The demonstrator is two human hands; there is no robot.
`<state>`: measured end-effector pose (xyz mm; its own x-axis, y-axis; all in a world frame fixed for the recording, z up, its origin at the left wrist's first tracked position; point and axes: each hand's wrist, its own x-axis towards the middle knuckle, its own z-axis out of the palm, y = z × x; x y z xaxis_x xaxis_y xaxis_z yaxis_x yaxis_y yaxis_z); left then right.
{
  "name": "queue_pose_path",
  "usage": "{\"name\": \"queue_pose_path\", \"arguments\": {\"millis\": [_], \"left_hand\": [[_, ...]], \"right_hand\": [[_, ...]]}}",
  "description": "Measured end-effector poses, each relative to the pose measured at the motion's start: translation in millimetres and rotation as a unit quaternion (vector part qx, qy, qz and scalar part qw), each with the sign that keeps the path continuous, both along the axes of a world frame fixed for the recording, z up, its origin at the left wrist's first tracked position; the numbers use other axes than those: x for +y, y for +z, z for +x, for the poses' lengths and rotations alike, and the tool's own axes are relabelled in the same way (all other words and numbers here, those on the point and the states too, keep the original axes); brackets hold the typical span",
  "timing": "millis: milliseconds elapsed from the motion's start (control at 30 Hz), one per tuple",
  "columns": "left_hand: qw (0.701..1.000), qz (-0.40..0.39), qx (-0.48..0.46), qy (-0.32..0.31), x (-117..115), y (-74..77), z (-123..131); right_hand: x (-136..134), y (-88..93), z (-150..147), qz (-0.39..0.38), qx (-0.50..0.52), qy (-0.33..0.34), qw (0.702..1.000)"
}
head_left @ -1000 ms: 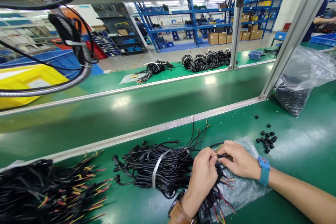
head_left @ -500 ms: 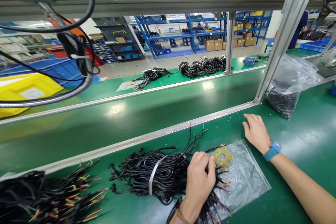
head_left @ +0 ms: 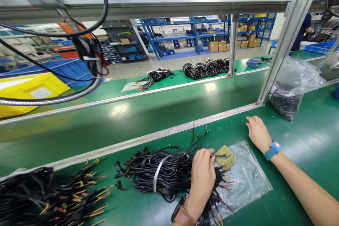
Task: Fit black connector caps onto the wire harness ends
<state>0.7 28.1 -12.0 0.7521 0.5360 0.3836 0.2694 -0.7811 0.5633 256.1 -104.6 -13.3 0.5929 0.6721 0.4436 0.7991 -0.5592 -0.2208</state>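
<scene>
My left hand [head_left: 203, 173] is closed on a black cable, whose stripped end lies over a yellowish square plate [head_left: 225, 156] with a centre hole. That plate rests on a clear plastic bag [head_left: 250, 176]. Beside my left hand, a bundle of black cables [head_left: 159, 171] is tied with a white band, its connectors to the left. Red and yellow wire ends [head_left: 224, 183] fan out right of the hand. My right hand [head_left: 258, 132], with a blue wrist strap, is over the green table above the bag, its fingers bent and partly hidden.
More black cables [head_left: 31, 197] lie at the lower left. A metal post [head_left: 278, 46] rises behind my right hand, near a bag of dark parts [head_left: 286, 100]. A metal rail [head_left: 127, 144] crosses the table. Dark cables [head_left: 92, 3] hang at the upper left.
The cable end has moved down from the plate's upper edge to over its hole, held at my left hand's fingertips. My right hand is almost unmoved. The view has shifted slightly.
</scene>
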Motion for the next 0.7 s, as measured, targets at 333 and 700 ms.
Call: {"name": "queue_pose_path", "arguments": {"millis": [333,700], "left_hand": [[0.998,0.019,0.067,-0.002,-4,11.2,-2],[0.981,0.128,0.146,0.021,-3,13.5,0]], "right_hand": [[5,25.1,-61,0.053,0.082,0.305,0.947],[2,24.8,-88,0.013,0.152,0.406,0.901]]}}
